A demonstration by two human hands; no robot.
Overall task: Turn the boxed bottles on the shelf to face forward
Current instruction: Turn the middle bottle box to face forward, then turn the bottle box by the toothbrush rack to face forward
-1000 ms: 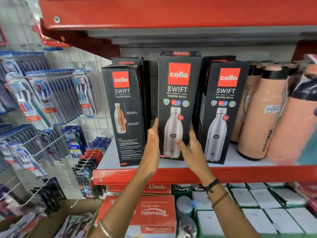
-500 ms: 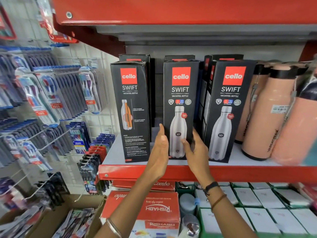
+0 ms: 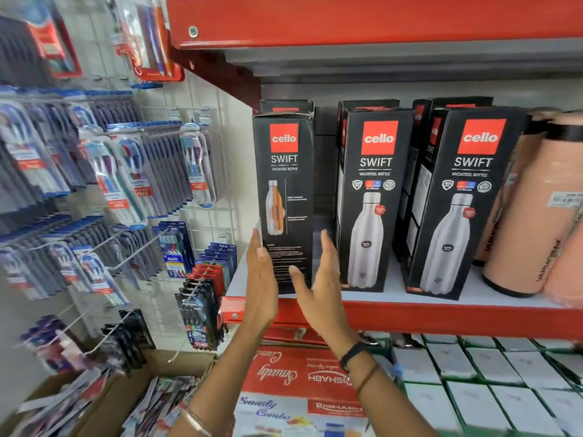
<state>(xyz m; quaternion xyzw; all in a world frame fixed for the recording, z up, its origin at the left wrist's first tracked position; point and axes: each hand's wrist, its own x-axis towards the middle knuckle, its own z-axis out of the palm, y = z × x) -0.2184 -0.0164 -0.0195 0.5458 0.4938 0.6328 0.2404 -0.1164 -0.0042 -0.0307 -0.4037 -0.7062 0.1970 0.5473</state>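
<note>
Three black Cello Swift bottle boxes stand in a front row on the red shelf [image 3: 441,316], with more boxes behind them. The middle box [image 3: 375,200] and the right box [image 3: 463,209] show their front panel with a silver bottle. The left box [image 3: 285,190] shows a side panel with an orange cutaway bottle and small text. My left hand [image 3: 262,279] is flat at that box's lower left edge. My right hand [image 3: 318,279] is flat at its lower right, thumb across the front. Both hands have straight, spread fingers; I cannot tell whether they touch the box.
Peach flasks [image 3: 530,216] crowd the shelf to the right of the boxes. Toothbrush packs [image 3: 126,171] hang on wall hooks at left. Below are a red printed carton [image 3: 299,380], white cartons [image 3: 473,373] and an open cardboard box [image 3: 126,389] of packets.
Both hands let go of the middle box, which now stands facing forward on the shelf, and moved left to either side of the left box. The view shifted left too.
</note>
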